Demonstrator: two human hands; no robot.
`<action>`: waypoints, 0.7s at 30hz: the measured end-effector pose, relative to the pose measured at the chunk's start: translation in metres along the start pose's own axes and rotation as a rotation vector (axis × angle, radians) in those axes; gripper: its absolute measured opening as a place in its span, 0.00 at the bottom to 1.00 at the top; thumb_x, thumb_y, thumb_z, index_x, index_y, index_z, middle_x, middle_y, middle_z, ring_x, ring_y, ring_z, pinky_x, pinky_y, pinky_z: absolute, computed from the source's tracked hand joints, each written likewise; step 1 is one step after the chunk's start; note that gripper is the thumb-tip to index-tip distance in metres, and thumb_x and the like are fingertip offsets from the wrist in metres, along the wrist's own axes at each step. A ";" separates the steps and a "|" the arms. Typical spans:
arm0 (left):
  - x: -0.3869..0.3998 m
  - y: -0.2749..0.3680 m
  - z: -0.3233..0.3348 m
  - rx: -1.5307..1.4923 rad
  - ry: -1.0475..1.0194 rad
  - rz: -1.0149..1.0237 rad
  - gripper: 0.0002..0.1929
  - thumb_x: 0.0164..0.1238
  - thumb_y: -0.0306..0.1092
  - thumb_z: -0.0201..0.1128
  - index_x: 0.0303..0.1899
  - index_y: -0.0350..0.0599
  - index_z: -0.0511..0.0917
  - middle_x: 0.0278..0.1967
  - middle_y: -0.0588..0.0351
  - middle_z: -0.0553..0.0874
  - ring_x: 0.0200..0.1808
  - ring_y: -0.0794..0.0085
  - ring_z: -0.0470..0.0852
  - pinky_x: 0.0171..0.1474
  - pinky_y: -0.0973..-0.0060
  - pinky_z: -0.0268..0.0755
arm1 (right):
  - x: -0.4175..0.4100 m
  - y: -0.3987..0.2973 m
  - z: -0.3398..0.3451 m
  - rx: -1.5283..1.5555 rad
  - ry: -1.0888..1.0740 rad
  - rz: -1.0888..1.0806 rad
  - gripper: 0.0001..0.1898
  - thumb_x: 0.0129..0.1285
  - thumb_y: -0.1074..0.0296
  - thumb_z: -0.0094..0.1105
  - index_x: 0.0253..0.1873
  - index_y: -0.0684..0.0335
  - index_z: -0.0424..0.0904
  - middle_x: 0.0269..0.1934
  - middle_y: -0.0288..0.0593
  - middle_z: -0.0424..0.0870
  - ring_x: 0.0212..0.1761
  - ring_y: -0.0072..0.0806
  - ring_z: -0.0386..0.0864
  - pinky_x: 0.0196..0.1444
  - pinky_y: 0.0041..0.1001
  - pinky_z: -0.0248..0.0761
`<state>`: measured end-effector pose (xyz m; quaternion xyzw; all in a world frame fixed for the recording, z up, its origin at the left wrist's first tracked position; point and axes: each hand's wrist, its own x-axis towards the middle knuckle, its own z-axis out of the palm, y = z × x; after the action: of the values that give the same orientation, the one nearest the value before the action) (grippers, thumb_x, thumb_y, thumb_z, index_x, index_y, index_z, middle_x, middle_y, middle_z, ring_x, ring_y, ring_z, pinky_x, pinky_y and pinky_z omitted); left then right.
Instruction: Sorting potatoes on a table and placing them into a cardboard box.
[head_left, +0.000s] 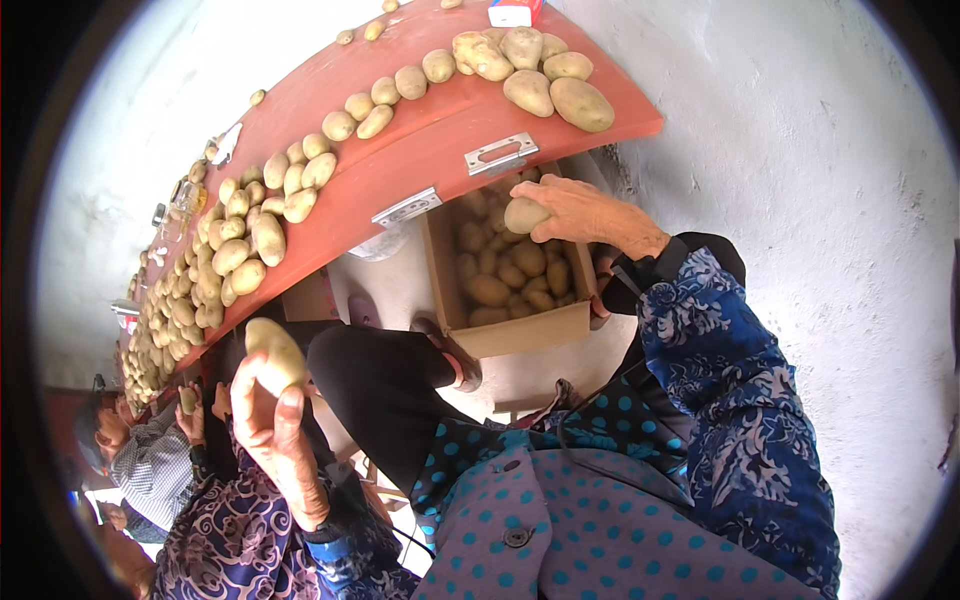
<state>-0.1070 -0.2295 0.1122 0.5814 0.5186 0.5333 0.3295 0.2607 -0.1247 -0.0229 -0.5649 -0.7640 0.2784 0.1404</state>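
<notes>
My left hand (274, 431) is raised at the left, its fingers and thumb closed around a knobbly, elongated potato (274, 351). Over an open cardboard box (517, 330) between my legs, my right hand (589, 217) grips a smaller rounded potato (525, 215). Many loose potatoes (517, 270) lie inside that box, under the table's edge. My right fingers and the potato in them hide part of the box's contents.
A long red table (435, 142) curves along ahead, bearing a row and heaps of potatoes (232, 251). Two metal hinges (501, 154) sit at its near edge. Co-workers sit at the left; one co-worker's hand (191, 420) holds a potato. A white wall (847, 300) stands at the right.
</notes>
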 end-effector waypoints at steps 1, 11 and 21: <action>0.002 0.005 0.008 0.000 -0.053 -0.023 0.23 0.58 0.34 0.70 0.55 0.42 0.75 0.44 0.56 0.79 0.37 0.72 0.79 0.42 0.78 0.73 | -0.001 -0.005 -0.003 -0.021 -0.030 0.015 0.31 0.52 0.63 0.61 0.63 0.59 0.68 0.50 0.56 0.75 0.54 0.52 0.75 0.57 0.42 0.69; 0.024 -0.026 0.109 -0.089 -0.464 -0.117 0.20 0.61 0.21 0.63 0.56 0.43 0.77 0.38 0.59 0.82 0.33 0.80 0.78 0.37 0.82 0.73 | 0.002 -0.012 0.011 -0.181 -0.231 -0.048 0.30 0.50 0.68 0.62 0.62 0.56 0.70 0.48 0.52 0.75 0.54 0.49 0.75 0.54 0.41 0.70; 0.014 -0.040 0.129 -0.124 -0.432 -0.275 0.20 0.61 0.22 0.63 0.56 0.44 0.77 0.36 0.59 0.84 0.31 0.81 0.77 0.33 0.84 0.68 | 0.007 -0.020 0.032 -0.264 -0.165 -0.161 0.14 0.50 0.72 0.60 0.44 0.63 0.80 0.36 0.52 0.84 0.41 0.48 0.84 0.44 0.42 0.78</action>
<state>0.0054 -0.1845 0.0509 0.5845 0.4766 0.3779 0.5371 0.2260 -0.1310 -0.0374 -0.4907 -0.8455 0.2091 0.0236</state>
